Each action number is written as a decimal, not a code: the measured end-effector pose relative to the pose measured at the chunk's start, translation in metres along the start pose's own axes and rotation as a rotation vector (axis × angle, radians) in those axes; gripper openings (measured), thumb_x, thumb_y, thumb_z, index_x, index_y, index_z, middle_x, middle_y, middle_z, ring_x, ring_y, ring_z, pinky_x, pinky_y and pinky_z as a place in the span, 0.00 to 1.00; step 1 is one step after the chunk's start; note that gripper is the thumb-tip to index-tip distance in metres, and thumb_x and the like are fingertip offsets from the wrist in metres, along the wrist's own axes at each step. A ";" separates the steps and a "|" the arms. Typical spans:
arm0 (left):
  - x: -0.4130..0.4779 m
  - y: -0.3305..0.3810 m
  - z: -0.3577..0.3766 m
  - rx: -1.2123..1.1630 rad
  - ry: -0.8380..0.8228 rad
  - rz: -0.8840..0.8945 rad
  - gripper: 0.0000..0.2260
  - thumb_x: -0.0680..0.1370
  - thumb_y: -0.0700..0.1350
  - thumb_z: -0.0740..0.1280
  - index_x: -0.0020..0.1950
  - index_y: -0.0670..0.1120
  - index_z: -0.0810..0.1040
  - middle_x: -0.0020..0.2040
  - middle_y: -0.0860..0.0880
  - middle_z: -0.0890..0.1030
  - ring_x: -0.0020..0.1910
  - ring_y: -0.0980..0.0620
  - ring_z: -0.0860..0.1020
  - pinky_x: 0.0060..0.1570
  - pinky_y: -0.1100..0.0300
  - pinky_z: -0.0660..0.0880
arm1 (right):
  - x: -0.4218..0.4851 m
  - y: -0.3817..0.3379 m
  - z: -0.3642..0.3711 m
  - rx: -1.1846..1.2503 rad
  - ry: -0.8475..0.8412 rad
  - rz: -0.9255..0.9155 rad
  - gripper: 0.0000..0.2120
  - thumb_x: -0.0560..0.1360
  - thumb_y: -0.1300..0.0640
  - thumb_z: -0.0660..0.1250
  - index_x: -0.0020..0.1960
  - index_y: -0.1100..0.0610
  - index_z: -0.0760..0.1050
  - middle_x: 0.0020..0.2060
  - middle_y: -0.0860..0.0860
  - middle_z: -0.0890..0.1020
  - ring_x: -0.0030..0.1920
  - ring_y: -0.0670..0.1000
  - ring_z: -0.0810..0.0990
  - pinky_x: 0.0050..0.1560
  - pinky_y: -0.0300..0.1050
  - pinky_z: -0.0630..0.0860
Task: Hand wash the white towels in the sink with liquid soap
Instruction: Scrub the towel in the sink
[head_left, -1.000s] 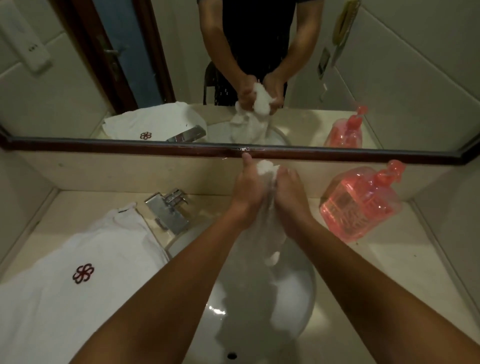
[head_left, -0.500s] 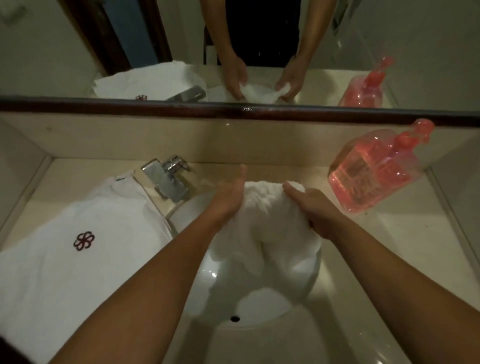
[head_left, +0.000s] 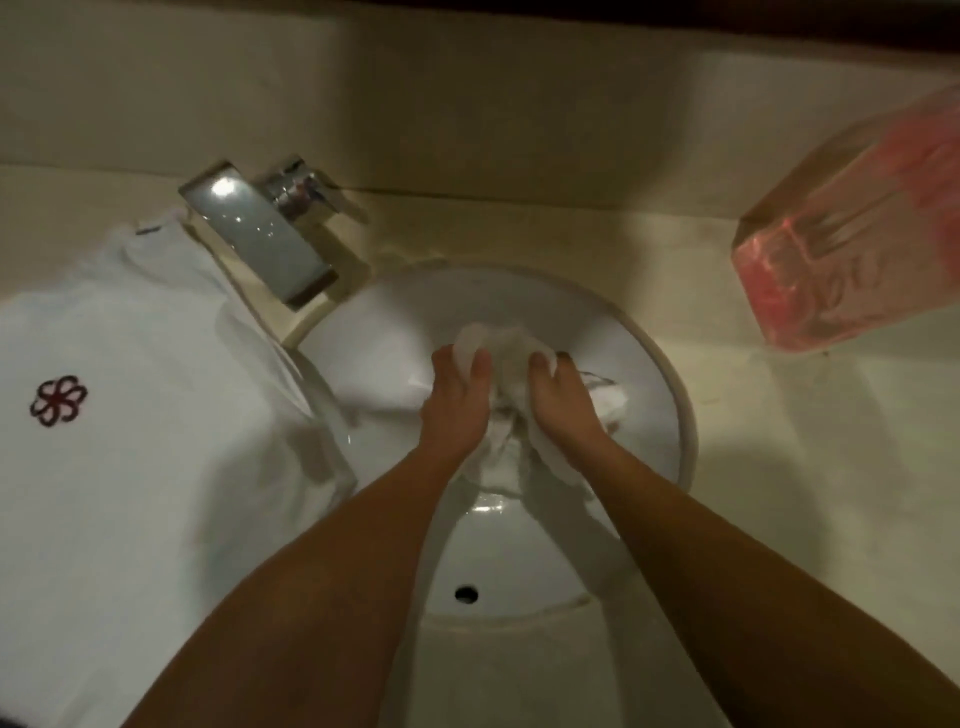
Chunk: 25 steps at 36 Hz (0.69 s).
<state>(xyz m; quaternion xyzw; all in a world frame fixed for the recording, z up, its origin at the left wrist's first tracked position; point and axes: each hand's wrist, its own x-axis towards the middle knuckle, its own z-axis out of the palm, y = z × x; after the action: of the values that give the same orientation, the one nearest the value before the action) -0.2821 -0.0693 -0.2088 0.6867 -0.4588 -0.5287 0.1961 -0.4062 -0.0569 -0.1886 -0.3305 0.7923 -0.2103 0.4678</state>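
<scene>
White towel (head_left: 511, 353) is lying bunched in the sink (head_left: 672, 400), where the left hand (head_left: 457, 402) and right hand (head_left: 561, 402) are gripping it side by side. A second towel (head_left: 135, 441) is lying beside the tap (head_left: 260, 234); pink soap (head_left: 852, 249) is sitting at right.

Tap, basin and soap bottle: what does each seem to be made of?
Tap: looks like polished chromed metal; it shows bright, mirror-like glints.
Basin: probably glazed white ceramic; the surface is smooth with glossy highlights.
Soap bottle: likely clear plastic; light passes through it and its edges show. I cannot tell whether the pink tint comes from the wall or the contents.
</scene>
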 end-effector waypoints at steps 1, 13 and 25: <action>0.003 0.004 0.004 -0.026 0.015 -0.036 0.30 0.82 0.71 0.52 0.77 0.54 0.61 0.72 0.45 0.76 0.69 0.38 0.76 0.71 0.44 0.71 | 0.002 -0.003 0.006 0.002 -0.026 0.003 0.24 0.89 0.44 0.50 0.77 0.59 0.69 0.71 0.58 0.77 0.71 0.61 0.76 0.66 0.51 0.71; 0.017 0.049 0.018 -0.327 0.041 -0.095 0.26 0.89 0.60 0.48 0.47 0.50 0.80 0.44 0.51 0.82 0.44 0.56 0.80 0.53 0.58 0.74 | -0.001 -0.032 0.004 0.116 -0.008 -0.035 0.17 0.91 0.53 0.50 0.70 0.61 0.70 0.60 0.54 0.76 0.62 0.56 0.77 0.60 0.41 0.69; -0.007 0.052 0.017 -0.342 0.044 -0.077 0.30 0.88 0.62 0.48 0.64 0.43 0.83 0.56 0.45 0.86 0.58 0.48 0.83 0.65 0.53 0.78 | -0.009 -0.042 -0.006 0.135 -0.020 -0.048 0.16 0.90 0.49 0.50 0.65 0.57 0.72 0.56 0.52 0.77 0.57 0.54 0.78 0.49 0.40 0.68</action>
<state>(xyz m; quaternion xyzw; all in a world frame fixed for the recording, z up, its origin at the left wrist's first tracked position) -0.3191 -0.0857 -0.1720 0.6719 -0.3313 -0.5908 0.2996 -0.3945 -0.0798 -0.1535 -0.3190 0.7636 -0.2711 0.4916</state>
